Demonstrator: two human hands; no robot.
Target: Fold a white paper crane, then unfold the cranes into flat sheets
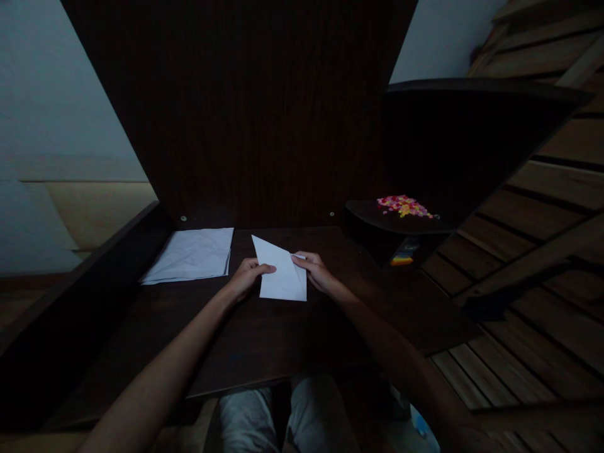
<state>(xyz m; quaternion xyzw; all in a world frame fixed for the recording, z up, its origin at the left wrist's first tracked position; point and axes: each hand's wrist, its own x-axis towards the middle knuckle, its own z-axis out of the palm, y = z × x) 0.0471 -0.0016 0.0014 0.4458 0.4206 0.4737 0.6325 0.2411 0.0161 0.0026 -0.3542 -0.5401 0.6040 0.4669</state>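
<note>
A folded sheet of white paper [282,280] is held between my two hands over the dark desk. Its upper left corner rises to a point, and a fold line runs down its right part. My left hand [248,277] grips the left edge, thumb lying across the front. On the opposite side, my right hand [317,272] pinches the upper right edge with the thumb on top. The fingers behind the paper are hidden. Left of my left hand lies a stack of white paper sheets [191,255], slightly creased.
The dark desk top [283,352] has a raised side panel [85,283] on the left and a tall back panel. A rounded shelf [363,214] on the right bears a pile of small pink, red and yellow pieces [404,206]. Wooden slats [542,264] stand beyond it.
</note>
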